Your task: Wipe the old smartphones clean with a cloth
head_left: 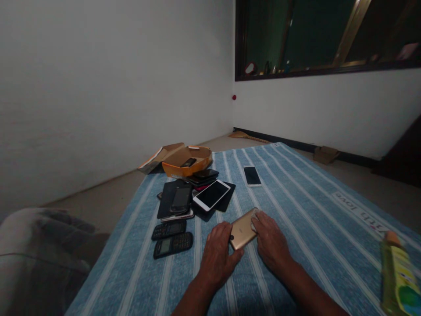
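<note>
A gold smartphone [242, 230] is held back side up and slanted a little above the striped cloth. My left hand [217, 252] grips its left end between thumb and fingers. Closed at the phone's right end, my right hand [270, 237] presses a small greyish-white wiping cloth [254, 218] against it; most of that cloth is hidden by the fingers. Beyond my hands, a white smartphone [212, 195] rests on a pile of dark phones. Farther off lies another white smartphone [252, 176]. Two black keypad phones [173, 245] lie side by side to the left.
An open orange cardboard box [187, 167] with a phone inside stands behind the pile. Blue striped cloth [296, 210] covers the surface. At the right edge is a yellow-green bottle [398, 276]. A knee in light trousers [39, 259] shows at the left.
</note>
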The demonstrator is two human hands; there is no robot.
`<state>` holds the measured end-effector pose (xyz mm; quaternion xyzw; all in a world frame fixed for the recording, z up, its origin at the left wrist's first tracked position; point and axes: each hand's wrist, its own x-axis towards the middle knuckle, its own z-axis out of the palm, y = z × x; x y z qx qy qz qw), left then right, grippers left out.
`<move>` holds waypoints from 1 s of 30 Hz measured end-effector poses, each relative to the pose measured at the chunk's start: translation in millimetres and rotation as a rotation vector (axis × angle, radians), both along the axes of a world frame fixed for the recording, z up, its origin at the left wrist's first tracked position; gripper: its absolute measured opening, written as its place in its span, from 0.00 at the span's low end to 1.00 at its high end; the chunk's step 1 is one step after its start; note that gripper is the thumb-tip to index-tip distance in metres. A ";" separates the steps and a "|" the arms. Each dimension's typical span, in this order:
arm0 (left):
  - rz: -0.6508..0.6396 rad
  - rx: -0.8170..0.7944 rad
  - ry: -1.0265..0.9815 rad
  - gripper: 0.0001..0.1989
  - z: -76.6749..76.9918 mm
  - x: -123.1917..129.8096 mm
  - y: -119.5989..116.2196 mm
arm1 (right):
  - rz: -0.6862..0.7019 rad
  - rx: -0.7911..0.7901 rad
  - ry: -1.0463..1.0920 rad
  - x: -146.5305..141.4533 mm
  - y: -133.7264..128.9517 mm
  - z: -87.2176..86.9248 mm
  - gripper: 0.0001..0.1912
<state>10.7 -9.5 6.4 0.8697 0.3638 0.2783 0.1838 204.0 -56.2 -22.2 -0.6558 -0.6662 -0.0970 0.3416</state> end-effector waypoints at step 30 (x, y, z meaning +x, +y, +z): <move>-0.004 -0.050 0.014 0.26 6.3 4.6 -3.5 | 0.274 -0.217 -0.038 -7.4 -28.4 28.2 0.25</move>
